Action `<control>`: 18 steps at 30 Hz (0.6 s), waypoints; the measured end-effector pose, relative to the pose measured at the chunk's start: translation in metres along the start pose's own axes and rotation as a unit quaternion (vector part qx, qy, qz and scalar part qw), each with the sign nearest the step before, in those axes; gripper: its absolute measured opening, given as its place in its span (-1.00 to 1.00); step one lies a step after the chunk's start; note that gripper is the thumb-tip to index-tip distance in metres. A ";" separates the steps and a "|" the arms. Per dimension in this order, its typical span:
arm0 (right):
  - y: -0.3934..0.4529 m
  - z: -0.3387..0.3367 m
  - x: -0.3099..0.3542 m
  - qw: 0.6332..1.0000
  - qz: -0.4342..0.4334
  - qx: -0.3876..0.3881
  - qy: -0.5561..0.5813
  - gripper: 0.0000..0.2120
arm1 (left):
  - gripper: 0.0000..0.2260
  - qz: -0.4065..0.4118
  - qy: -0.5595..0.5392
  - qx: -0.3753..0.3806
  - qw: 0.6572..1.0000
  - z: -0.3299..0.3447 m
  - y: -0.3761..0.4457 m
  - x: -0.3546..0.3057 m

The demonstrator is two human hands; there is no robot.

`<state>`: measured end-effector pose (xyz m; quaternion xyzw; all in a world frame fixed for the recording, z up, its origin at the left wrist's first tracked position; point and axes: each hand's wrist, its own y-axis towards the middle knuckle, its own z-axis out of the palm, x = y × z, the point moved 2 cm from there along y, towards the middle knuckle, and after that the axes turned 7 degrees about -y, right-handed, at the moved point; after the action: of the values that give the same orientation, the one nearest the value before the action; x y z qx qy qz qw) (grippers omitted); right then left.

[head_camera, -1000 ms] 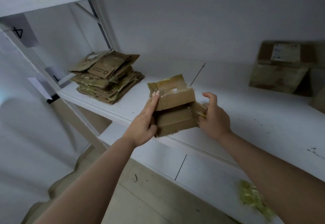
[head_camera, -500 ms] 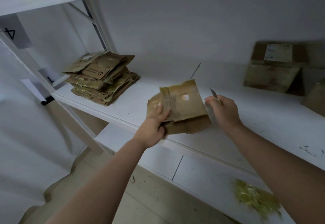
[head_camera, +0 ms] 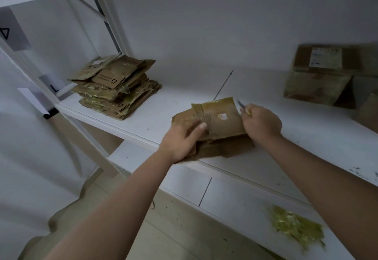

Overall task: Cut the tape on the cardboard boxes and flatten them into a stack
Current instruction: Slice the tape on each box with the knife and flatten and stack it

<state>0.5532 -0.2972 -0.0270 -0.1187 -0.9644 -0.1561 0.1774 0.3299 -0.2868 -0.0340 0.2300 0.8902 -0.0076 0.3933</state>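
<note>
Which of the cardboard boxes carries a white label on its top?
The upper box at far right. The flattened box in both hands shows only a small pale patch.

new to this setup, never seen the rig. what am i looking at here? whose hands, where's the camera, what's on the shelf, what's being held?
There is no robot here. A person works with bare hands, and the single picture comes from a wide-angle camera worn on the head, looking forward and down along both forearms.

The left hand grips a flattened cardboard box at the front edge of a white shelf. The right hand is at the box's right edge and grips a thin cutting tool; its blade is too small to make out.

At the left on the shelf lies a stack of flattened boxes. At the far right stand uncut boxes, one with a white label. On the lower shelf lies a pile of yellowish tape scraps.
</note>
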 end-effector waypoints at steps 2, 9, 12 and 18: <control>0.012 -0.006 0.005 1.000 0.002 -0.008 0.010 -0.76 | -0.55 0.002 -0.012 -0.057 0.998 -0.013 0.006 -0.005; 0.049 -0.005 0.028 0.982 -0.110 0.129 -0.084 -0.56 | -0.40 -0.112 0.133 0.032 0.984 -0.010 0.032 0.011; 0.048 0.010 0.043 0.963 -0.183 0.151 -0.131 -0.51 | -0.34 -0.124 0.179 0.077 0.973 0.015 0.034 0.008; 0.005 0.075 0.010 0.958 -0.179 0.186 -0.124 -0.50 | -0.32 -0.127 0.288 0.093 0.945 0.058 0.027 0.023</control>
<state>0.5224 -0.2648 -0.0887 0.0726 -0.9963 0.0132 0.0444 0.3681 -0.2646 -0.0850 0.1430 0.9826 -0.0733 0.0933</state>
